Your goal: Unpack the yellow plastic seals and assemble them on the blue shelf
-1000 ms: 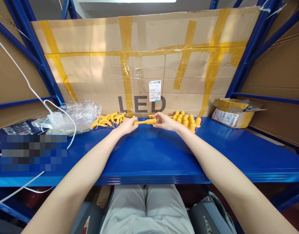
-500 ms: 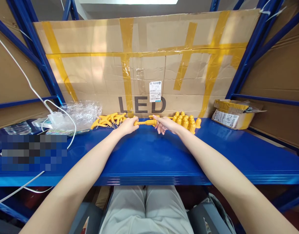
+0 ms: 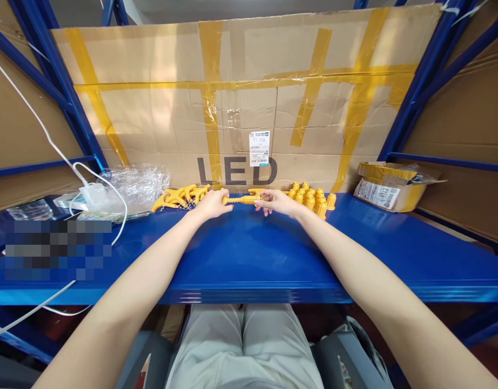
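Observation:
A yellow plastic rod (image 3: 244, 200) with a ribbed stem and a rounded knob lies level between my hands. My right hand (image 3: 279, 202) pinches its thicker right end between thumb and fingers. At the knob end, my left hand (image 3: 213, 205) is open, thumb and forefinger spread on either side of the knob. Whether it touches the knob I cannot tell. Left of that hand lies a pile of yellow forked plastic pieces (image 3: 178, 195) with dark chain among them. Behind my right hand lies another yellow piece (image 3: 254, 191), partly hidden. Several yellow handle-like pieces (image 3: 310, 200) stand grouped to the right.
The blue shelf top (image 3: 252, 259) runs up to a large taped cardboard sheet (image 3: 171, 119) at the back. Clear plastic wrap (image 3: 137, 186) and a white plug with cable (image 3: 93, 195) are on the left. A small cardboard box (image 3: 390, 186) stands at the right.
My left hand's thumb and forefinger have come apart at the knob end, where they were closed before. My right hand has shifted its fingers on the rod. The view has tilted slightly.

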### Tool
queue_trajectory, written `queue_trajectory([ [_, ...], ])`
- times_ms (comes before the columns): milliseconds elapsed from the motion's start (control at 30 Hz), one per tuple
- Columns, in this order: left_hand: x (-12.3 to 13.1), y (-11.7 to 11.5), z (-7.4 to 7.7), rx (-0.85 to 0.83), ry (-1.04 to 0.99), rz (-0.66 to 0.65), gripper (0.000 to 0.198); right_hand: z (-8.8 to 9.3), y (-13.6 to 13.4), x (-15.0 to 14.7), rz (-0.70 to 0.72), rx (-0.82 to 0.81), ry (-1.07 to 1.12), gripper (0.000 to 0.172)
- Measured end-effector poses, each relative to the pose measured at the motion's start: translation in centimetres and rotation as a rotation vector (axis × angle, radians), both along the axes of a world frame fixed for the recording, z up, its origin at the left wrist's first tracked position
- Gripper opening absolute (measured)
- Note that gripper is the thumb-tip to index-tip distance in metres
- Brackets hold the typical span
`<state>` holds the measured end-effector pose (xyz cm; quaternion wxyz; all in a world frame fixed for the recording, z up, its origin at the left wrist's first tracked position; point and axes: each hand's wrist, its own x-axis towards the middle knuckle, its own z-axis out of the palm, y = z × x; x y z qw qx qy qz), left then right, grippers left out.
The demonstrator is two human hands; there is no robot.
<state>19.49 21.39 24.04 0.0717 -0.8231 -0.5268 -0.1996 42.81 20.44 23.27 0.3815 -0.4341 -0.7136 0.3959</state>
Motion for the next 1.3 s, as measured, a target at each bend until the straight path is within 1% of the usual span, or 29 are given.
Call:
queue_trajectory([
  [167,0.08,-0.05,-0.08,0.005,0.003,0.014,0.024,-0.08,0.04,0.07,0.039,-0.006,-0.011,0.020],
  [367,0.19,-0.12,-0.17,-0.007,-0.005,0.032,0.025,-0.09,-0.02,0.28,0.088,-0.021,-0.029,0.024],
  [567,0.15,0.42,-0.63,-0.037,0.007,0.029,0.024,-0.34,-0.05,0.24,0.082,-0.060,-0.016,0.022],
  [633,0.12,0.58,-0.78,-0.045,0.012,0.027,0.024,-0.41,-0.06,0.20,0.070,-0.072,-0.015,0.025],
  [767,0.12,0.62,-0.85,-0.053,0.008,0.028,0.024,-0.56,0.07,0.14,0.038,-0.064,0.001,0.038],
  [933,0.15,0.42,-0.77,-0.051,-0.020,0.032,0.027,-0.87,0.42,0.05,0.013,-0.037,0.017,0.032],
  [1100,0.17,0.36,-0.73,-0.041,-0.006,0.041,0.030,-1.02,0.60,0.13,0.021,-0.021,0.021,0.030],
  [1300,0.17,0.15,-0.65,-0.037,-0.003,0.026,0.027,-0.89,0.50,0.18,0.005,-0.021,0.018,0.025],
])
